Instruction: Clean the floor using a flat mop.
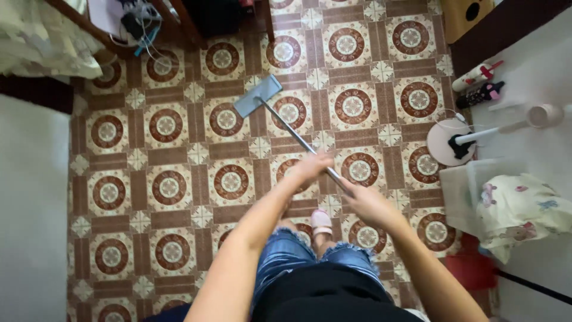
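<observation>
A flat mop with a grey rectangular head (257, 95) rests on the patterned brown and cream tile floor (167, 185). Its metal handle (292, 131) slants from the head down toward me. My left hand (311, 167) grips the handle higher along the shaft, and my right hand (363, 200) grips it just below, nearer my body. I stand in denim shorts, and one foot in a pink slipper (322, 222) shows between my arms.
A bed with pale bedding (36, 42) fills the upper left. Cables and a power strip (140, 24) lie near furniture legs. At right stand a round white fan base (450, 143), bottles (479, 86), a plastic bin with floral cloth (518, 209) and a red stool (471, 268).
</observation>
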